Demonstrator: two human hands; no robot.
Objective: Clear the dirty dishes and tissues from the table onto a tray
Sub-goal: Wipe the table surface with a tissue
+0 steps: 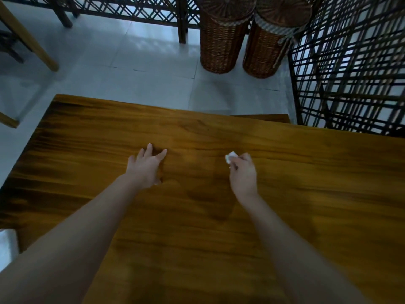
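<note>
Both my bare forearms reach fwd from the bottom of the frame, roughly parallel, well apart. My left hand (146, 166) lies palm down w/ fingers (149, 148) spread and extended, thumb tucked under toward the wrist. My right hand (242, 175) is curled, knuckles up, fingertips pinched tight on a small white wad of tissue (230, 157) poking out past the index finger. Some motion blur on both.

Dim, bluish light; soft shadows on the glossy brown wooden table (285, 172) beneath both hands; motion blur, edges bowed.
</note>
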